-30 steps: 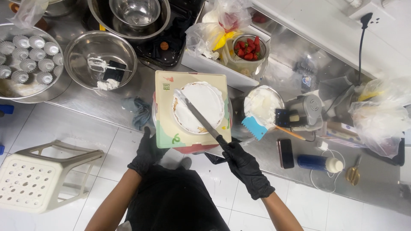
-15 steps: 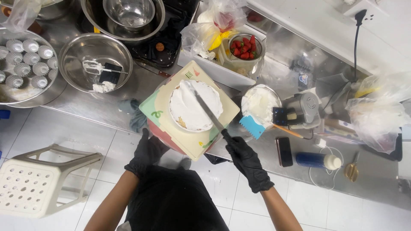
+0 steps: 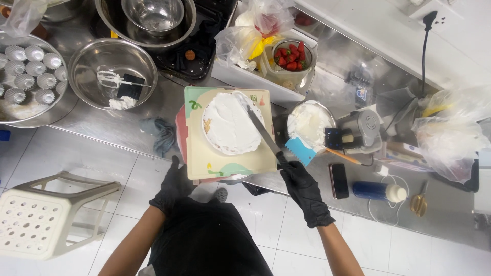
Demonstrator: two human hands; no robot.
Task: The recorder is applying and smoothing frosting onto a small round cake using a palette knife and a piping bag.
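A round cake covered in white cream (image 3: 230,122) sits on a pale square board (image 3: 225,163) atop a red turntable at the counter's front edge. My right hand (image 3: 303,190), in a black glove, grips the handle of a long spatula (image 3: 258,125); its blade lies across the right part of the cake top. My left hand (image 3: 174,186), also gloved in black, is at the turntable's lower left edge, its fingers under the board's corner.
A bowl of white cream (image 3: 309,122) with a blue scraper (image 3: 300,151) stands right of the cake. Strawberries (image 3: 291,55), steel bowls (image 3: 112,71), a tray of small tins (image 3: 28,71), a phone (image 3: 338,180), a bottle (image 3: 378,191) and a plastic stool (image 3: 46,220) are around.
The board and cake have turned on the turntable, from tilted to nearly square to me. The spatula blade stays on the cream, now over the cake's right part.
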